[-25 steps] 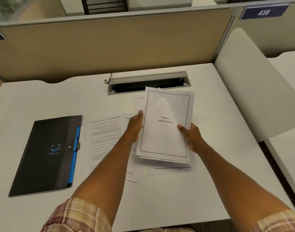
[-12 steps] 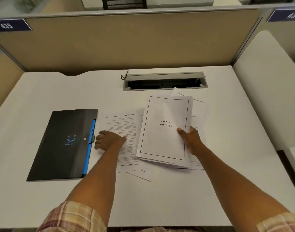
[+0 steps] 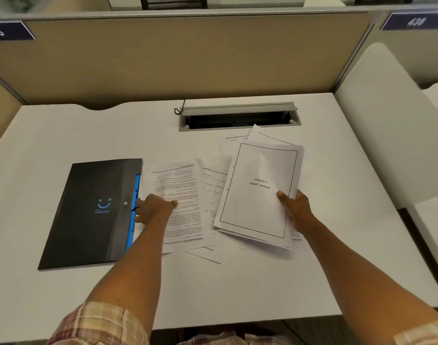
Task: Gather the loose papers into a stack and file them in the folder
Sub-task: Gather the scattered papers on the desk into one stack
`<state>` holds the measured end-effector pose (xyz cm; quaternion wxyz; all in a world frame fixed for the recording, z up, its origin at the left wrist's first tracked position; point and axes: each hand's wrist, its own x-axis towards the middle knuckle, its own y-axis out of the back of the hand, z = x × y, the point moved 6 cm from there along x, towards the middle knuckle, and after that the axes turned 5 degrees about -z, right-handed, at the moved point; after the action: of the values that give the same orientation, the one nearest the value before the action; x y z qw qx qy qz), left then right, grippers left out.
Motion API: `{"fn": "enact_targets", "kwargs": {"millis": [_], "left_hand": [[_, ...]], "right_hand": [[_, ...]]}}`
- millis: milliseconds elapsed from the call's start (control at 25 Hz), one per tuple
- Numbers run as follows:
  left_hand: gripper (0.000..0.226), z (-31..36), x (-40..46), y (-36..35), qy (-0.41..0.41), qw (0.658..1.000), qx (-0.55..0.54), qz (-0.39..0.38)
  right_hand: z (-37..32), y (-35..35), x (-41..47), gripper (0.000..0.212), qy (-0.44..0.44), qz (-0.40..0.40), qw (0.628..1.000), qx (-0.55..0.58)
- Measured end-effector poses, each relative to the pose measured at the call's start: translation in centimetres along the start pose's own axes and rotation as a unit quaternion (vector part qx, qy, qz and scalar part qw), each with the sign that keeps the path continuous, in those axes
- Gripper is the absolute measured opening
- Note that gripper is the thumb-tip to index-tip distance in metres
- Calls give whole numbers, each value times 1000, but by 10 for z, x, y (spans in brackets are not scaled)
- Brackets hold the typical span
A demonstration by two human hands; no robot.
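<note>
A black folder [image 3: 88, 212] with blue tabs and a smiley lies shut on the left of the white desk [image 3: 63, 135]. Loose printed sheets [image 3: 178, 195] are spread beside it in the middle. My left hand [image 3: 154, 207] rests on the left edge of a text sheet, fingers curled down between that sheet and the folder's blue tabs; whether it pinches the sheet is unclear. My right hand [image 3: 296, 207] holds a small stack [image 3: 257, 192] with the page "Chapter 4 SWOT Analysis" on top, thumb on top, lifted slightly over other sheets.
A grey cable slot [image 3: 238, 117] with an open lid is set in the desk behind the papers. Beige partition panels [image 3: 188, 58] close the back and left. A white divider [image 3: 387, 120] stands at the right edge.
My left hand let go of the stack and moved left onto the text sheet next to the folder. The right hand keeps the stack, now tilted a little to the right.
</note>
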<state>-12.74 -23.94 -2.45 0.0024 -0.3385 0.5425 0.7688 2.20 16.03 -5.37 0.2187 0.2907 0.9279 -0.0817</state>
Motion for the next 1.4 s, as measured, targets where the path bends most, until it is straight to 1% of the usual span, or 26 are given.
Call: {"fn": "enact_targets", "kwargs": {"millis": [80,120,160,200,280,320,400,480,520,600,640,760,840,920,1000,1040,1080,1120,1160,1280,1400], "left_hand": [[61,3,-6,2,-19,999,17,33],[59,2,-10,3,-23,999,19,45],[64,0,-14,3,-21,998,14,51],[75,-3,-16,3,-19,998,10,53],[97,-8,-18,6,-24,998,8,56],[103,-10,-17,8,-29,998,10,59],[108,-13,-15,11,-38,997,6,63],[108,-11,-15,11,-55,997,-16,59],[106,-9,-16,9,-64,996,-30,54],[97,-7,-19,6,-69,995,-51,41],[89,-7,-19,6,-68,996,-54,37],[55,-7,-18,8,-74,994,-74,36],[43,-8,-15,12,-91,988,-121,28],[41,-8,-9,16,-120,969,-215,-13],[41,-6,-4,18,-150,933,-316,-84],[42,-5,-4,17,-158,917,-344,-123],[44,-4,-4,14,-164,910,-349,-155],[47,-3,-4,11,-172,912,-333,-168],[50,-4,-5,8,-179,920,-309,-163],[67,-9,-8,-1,-171,952,-229,-104],[89,-13,-16,-6,-143,986,-77,-41]], "right_hand": [[3,5,-5,23,-4,11,1000,0],[6,7,-7,26,-6,14,1000,0],[8,7,-11,29,-8,16,1000,1],[10,6,-15,30,-8,18,1000,2],[14,7,-23,24,-7,23,1000,2],[16,7,-27,21,-6,26,1000,4],[20,7,-35,20,-5,29,999,12],[21,8,-41,23,-3,29,999,15],[21,9,-45,24,-1,32,999,15],[20,11,-51,21,1,35,999,20],[20,12,-54,18,3,35,999,24],[19,14,-61,15,7,36,999,33],[20,14,-65,15,9,39,998,38],[21,12,-70,16,8,40,998,44],[22,9,-74,16,8,41,998,47],[22,7,-76,15,8,41,998,47],[23,5,-78,15,8,41,998,48],[24,4,-80,15,8,40,998,48],[25,2,-82,15,7,41,998,49],[28,2,-88,15,1,44,998,47],[32,5,-91,15,-2,50,998,50]]}}
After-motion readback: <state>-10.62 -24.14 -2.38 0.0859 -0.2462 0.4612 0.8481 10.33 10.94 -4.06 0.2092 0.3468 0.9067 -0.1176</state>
